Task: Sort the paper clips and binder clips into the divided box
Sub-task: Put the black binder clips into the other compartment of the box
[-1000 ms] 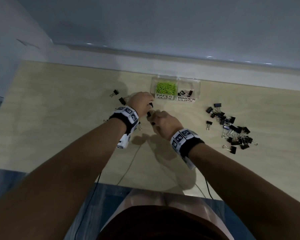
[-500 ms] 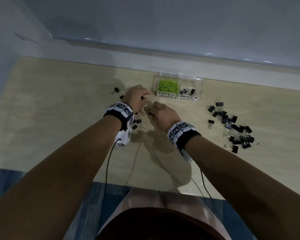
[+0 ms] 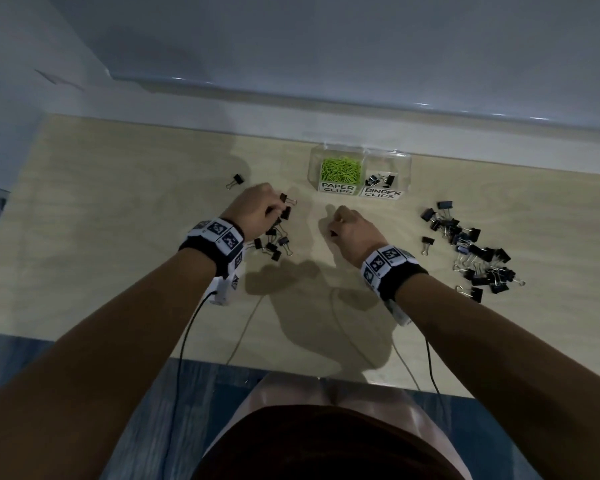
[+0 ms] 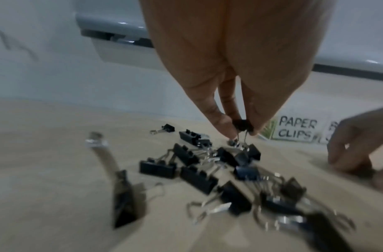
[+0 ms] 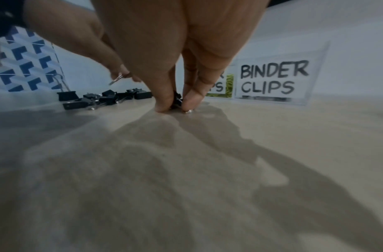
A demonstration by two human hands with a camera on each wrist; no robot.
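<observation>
A clear divided box (image 3: pixel 406 164) stands at the back of the wooden table; its left cell holds green paper clips (image 3: pixel 340 169), its right cell a few black binder clips (image 3: pixel 380 180). My left hand (image 3: pixel 257 211) hovers over a small heap of black binder clips (image 3: pixel 274 237) and pinches one black binder clip (image 4: pixel 242 124) between thumb and fingertips. My right hand (image 3: pixel 350 226) is down on the table in front of the box, pinching another small black binder clip (image 5: pixel 177 100) against the wood.
A bigger heap of black binder clips (image 3: pixel 471 251) lies at the right. One stray clip (image 3: pixel 235 181) lies at the far left of the hands. Wrist-camera cables (image 3: pixel 187 334) trail to the near table edge. A wall runs behind the box.
The hands, close together a second ago, have drawn apart. The left hand moved left over the small heap; the right hand dropped to the table in front of the box.
</observation>
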